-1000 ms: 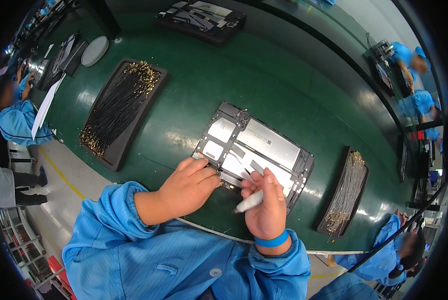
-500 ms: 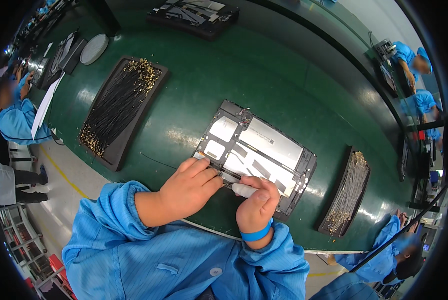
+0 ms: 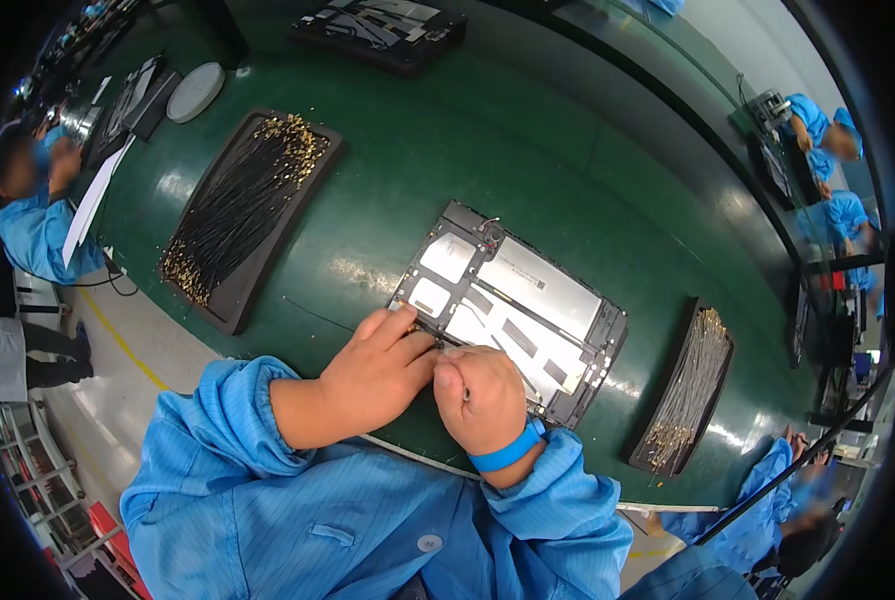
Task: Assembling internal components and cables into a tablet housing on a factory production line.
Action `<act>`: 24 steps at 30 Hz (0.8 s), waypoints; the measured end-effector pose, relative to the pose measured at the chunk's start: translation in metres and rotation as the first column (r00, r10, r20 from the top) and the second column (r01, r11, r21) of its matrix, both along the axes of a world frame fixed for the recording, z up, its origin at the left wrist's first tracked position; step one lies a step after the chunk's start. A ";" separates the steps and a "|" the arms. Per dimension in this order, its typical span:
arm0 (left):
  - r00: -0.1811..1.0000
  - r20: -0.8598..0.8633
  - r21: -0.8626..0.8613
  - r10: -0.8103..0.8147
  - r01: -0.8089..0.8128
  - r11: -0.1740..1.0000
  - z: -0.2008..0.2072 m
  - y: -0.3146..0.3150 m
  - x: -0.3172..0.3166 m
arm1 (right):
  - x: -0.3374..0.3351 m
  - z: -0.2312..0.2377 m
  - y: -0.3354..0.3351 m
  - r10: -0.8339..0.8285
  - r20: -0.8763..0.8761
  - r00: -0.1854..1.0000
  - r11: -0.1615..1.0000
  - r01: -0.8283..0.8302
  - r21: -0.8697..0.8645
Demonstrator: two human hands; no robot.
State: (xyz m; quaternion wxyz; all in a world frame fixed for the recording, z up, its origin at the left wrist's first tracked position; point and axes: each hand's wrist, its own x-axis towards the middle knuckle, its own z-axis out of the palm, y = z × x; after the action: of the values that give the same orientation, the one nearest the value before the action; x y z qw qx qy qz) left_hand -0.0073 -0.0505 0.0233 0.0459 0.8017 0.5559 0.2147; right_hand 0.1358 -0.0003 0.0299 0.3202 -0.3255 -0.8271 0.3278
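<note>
An opened tablet-like device (image 3: 528, 320) lies slantwise in front of me, with silver battery panels and dark strips showing in its black frame. My left hand (image 3: 373, 370) rests at its near left corner, fingers bent and pressed together. A thin black cable (image 3: 318, 314) runs across the table and disappears beneath those fingers. Beside it, my right hand (image 3: 483, 400) is closed in a fist over the device's near edge, a blue band round the wrist. Something small and dark shows in that fist; its kind is hidden. Both sets of fingertips nearly meet.
On the left stands a dark tray (image 3: 236, 322) of black cables with gold ends; on the right, a tray (image 3: 633, 455) of grey cables. Another opened device (image 3: 378, 35) lies at the back. A round pale lid (image 3: 196, 92) stands far left. Co-workers in blue sit at both sides.
My right hand has moved left and turned into a fist beside my left hand. The white, rounded piece seen at its fingers is now hidden. My left hand stays about where it was.
</note>
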 end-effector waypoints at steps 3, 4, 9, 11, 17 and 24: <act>0.994 -0.018 0.056 0.110 -0.109 0.992 0.003 -0.005 0.002 | -0.002 0.001 -0.001 -0.051 0.024 0.998 0.998 0.050 0.040; 0.994 -0.022 0.061 0.109 -0.108 0.992 0.005 -0.007 0.003 | -0.001 -0.003 0.000 -0.052 0.020 0.998 0.998 0.051 0.045; 0.403 0.607 -0.716 0.685 -0.099 0.691 0.014 -0.023 -0.010 | 0.002 -0.015 0.008 -0.525 -0.270 0.807 0.685 0.212 -0.697; -0.310 0.370 -0.891 0.876 0.150 0.429 0.011 -0.020 -0.013 | 0.002 -0.015 0.008 -0.538 -0.357 0.764 0.695 0.163 -0.700; -0.233 0.467 -0.868 0.853 0.059 0.492 -0.005 -0.007 -0.018 | 0.006 -0.017 0.006 -0.502 -0.349 0.791 0.699 0.133 -0.703; -0.360 0.267 -0.925 0.894 0.164 0.342 0.014 -0.018 -0.009 | 0.005 -0.021 0.004 -0.460 -0.389 0.798 0.719 0.079 -0.690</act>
State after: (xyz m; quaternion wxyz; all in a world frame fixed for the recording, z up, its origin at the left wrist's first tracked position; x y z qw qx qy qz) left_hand -0.0162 -0.0685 0.0378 0.6188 -0.0701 0.6299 0.4640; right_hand 0.1409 0.0035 0.0093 0.4524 -0.4320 -0.4803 0.6148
